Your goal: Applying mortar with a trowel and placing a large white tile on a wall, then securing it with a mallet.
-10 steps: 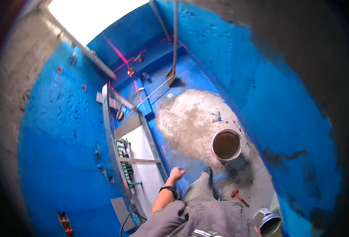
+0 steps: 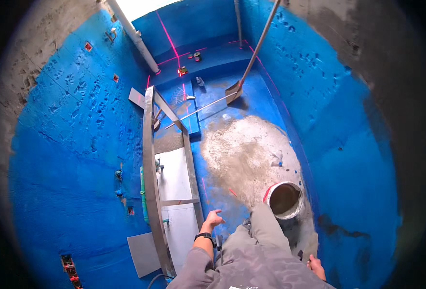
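Note:
My left hand (image 2: 214,219) is held out beside the steel frame (image 2: 192,176), with its fingers apart and nothing in them. A dark band circles that wrist. Low on the right, my right hand (image 2: 315,265) hangs beside my body with its fingers curled. Whatever it might hold cannot be made out. Ahead of that hand and next to my leg stands a white bucket (image 2: 267,198) with murky grey-brown contents (image 2: 284,199). White panels (image 2: 177,176) lie within the frame, and green pipes (image 2: 144,192) run along its left side.
Blue-coated walls (image 2: 78,178) rise on both sides. A shovel (image 2: 233,91) with a long handle stands farther off, and a pale pole (image 2: 203,108) slants beside it. Dry pale powder (image 2: 242,144) covers part of the floor. Red laser lines (image 2: 168,36) cross the far wall and ledge.
The view has turned, and the bucket now sits lower and closer to my leg. My right hand shows more fully. The red hammer and small bucket have left the view.

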The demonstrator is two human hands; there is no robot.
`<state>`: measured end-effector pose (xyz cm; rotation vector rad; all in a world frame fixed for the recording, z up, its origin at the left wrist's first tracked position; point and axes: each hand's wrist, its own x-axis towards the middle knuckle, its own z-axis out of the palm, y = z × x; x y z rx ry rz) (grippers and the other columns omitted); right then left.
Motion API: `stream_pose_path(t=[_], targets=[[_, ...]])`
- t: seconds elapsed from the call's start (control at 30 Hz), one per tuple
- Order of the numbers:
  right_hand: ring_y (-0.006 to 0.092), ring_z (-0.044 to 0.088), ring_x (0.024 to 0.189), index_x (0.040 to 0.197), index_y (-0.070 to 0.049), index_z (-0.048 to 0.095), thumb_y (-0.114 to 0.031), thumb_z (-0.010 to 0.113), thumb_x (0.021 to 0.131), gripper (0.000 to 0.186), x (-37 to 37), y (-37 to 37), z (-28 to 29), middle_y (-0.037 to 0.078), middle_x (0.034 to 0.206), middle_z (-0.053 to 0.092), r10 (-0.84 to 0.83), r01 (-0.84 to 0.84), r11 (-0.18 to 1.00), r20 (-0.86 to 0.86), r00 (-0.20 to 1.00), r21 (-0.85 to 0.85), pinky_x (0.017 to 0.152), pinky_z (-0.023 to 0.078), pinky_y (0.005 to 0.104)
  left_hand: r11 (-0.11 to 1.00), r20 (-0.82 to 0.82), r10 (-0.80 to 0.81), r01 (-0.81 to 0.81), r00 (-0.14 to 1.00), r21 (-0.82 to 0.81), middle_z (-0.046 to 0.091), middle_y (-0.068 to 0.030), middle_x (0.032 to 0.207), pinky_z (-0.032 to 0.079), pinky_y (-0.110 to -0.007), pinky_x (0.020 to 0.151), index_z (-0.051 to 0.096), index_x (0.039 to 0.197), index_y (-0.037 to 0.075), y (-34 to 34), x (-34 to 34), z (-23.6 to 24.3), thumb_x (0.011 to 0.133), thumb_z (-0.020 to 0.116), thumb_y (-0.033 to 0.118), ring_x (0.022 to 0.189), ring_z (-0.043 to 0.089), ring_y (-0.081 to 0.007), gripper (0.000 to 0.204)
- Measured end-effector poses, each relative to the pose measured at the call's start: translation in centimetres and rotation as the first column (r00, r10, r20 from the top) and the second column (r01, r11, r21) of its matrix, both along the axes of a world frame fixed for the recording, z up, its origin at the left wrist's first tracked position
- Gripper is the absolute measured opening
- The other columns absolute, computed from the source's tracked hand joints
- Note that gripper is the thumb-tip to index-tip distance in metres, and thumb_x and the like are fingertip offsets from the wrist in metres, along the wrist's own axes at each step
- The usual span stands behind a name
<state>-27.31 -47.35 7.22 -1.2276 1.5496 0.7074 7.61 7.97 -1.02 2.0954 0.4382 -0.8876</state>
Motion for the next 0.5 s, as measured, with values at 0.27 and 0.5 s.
stream_pose_path(t=[0.27, 0.5], targets=[[0.0231, 0.05, 0.049, 0.088, -0.004, 0.055, -0.048, 0.057, 0.106, 0.047, 31.3, -2.0, -4.6, 0.008, 0.064, 0.053, 0.228, -0.225, 0.973, -0.064, 0.972, 0.043, 0.044, 0.046, 0.0415, 0.922, -0.137, 0.387, -0.385, 0.912, 0.044, 0.074, -0.0209, 0.123, 0.056, -0.038, 0.098, 0.068, 0.133, -0.003, 5.6, 6.2, -4.4, 0.081, 0.087, 0.029, 0.114, 0.071, -0.0277, 0.064], [0.0282, 0.061, 0.048, 0.081, 0.005, 0.063, -0.042, 0.066, 0.101, 0.051, 69.1, -2.2, -11.5, 0.015, 0.064, 0.063, 0.819, -0.804, 0.561, -0.012, 0.574, -0.199, 0.043, 0.048, 0.0477, 0.536, -0.267, 0.832, -0.827, 0.486, 0.167, 0.075, -0.0097, 0.096, 0.056, -0.033, 0.059, 0.069, 0.116, 0.0, 6.5, 13.9, -3.2, 0.095, 0.075, 0.016, 0.077, 0.073, -0.0193, 0.027]])
